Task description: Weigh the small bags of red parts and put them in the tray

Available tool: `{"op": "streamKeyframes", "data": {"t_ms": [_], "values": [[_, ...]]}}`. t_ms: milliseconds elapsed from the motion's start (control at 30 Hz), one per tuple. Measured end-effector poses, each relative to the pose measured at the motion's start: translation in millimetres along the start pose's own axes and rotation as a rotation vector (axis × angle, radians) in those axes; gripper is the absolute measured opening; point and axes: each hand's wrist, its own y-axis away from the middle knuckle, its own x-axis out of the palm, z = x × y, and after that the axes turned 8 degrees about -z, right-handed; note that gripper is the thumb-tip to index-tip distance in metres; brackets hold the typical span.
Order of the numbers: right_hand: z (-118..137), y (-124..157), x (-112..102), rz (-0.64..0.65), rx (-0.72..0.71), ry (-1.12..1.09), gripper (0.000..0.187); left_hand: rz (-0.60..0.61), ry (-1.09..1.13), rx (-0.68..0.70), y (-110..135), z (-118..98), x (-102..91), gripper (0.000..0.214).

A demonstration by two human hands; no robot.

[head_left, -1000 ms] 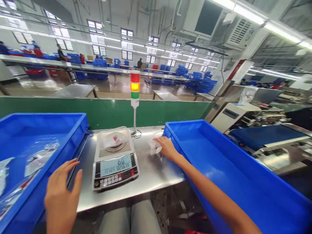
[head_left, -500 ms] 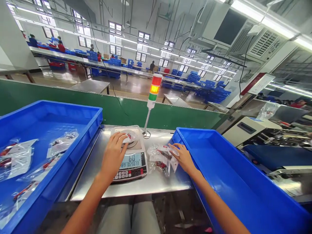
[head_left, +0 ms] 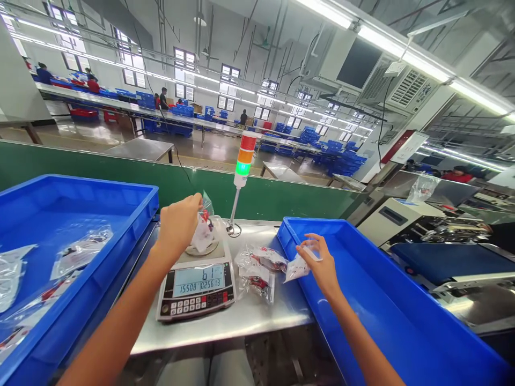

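Plastic bag (head_left: 204, 231) upright, pinched in left hand (head_left: 177, 224) over scale (head_left: 196, 285); right hand (head_left: 321, 260) holds sachet (head_left: 296, 268).

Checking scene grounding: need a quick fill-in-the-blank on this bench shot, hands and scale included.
The digital scale shows ____ as its top reading.
The lit segment of the stack light is ____.
The left hand holds a clear plastic bag over the scale's ____.
The right hand holds a small packet near a plastic tote coloured ____.

Missing words: 61; green; pan; blue.
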Motion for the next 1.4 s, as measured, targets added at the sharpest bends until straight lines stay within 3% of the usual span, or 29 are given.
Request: {"op": "streamKeyframes", "data": {"t_ms": [133,267,367,433,500,567,633,767,900,1000,1133,1200,1300,1400], "values": [[1.4,2.6,1.0,0.081,-0.021,0.068,0.067,0.080,-0.047,0.093,-16.7,-5.7,-6.4,0.024],[0.5,3.4,1.3,0.110,-0.011,0.075,0.057,0.045,-0.024,0.162,-18.8,-6.0,1.1,0.022],[-0.1,1.7,-0.3,0.127,0.044,0.042,0.052,0.105,0.019,0.235,-12.1,3.4,9.5,0.015],[0.4,1.9,-0.7,0.141,0.095,0.011,0.050,0.118,0.091,0.256,-0.8,10.4,15.0,0.010],[2.9,4.8,-0.1,0.175,0.139,-0.046,0.048,0.026,0.218,0.243,17.8,12.9,19.0,0.016],[8.4,11.5,1.9,0.221,0.160,-0.116,0.047,-0.082,0.394,0.250,43.3,6.6,21.8,0.022],[17.1,22.0,5.3,0.278,0.165,-0.168,0.047,-0.095,0.560,0.312,72.1,-9.5,24.6,0.026],[39.3,48.5,9.9,0.474,0.192,-0.293,0.050,0.157,0.738,0.378,117.6,-53.8,34.4,0.062],[54.4,63.7,1.7,0.665,0.271,-0.376,0.048,0.467,0.835,0.162,132.4,-77.3,45.4,0.046],[59.8,63.8,-9.0,0.654,0.143,-0.179,0.033,0.541,0.907,0.079,134.7,-81.0,49.6,0.044],[67.7,65.1,-15.0,0.627,-0.270,0.118,0.021,0.573,0.830,0.134,140.8,-85.1,51.0,0.053],[71.0,69.1,-13.6,0.662,-0.402,0.192,0.019,0.585,0.813,0.147,145.9,-87.6,51.2,0.049],[70.5,74.3,-11.0,0.683,-0.454,0.233,0.028,0.573,0.855,0.127,152.5,-87.1,50.6,0.040],[63.9,73.1,-12.7,0.597,-0.368,0.221,0.039,0.463,0.880,0.076,148.5,-75.7,48.7,0.036]]}}
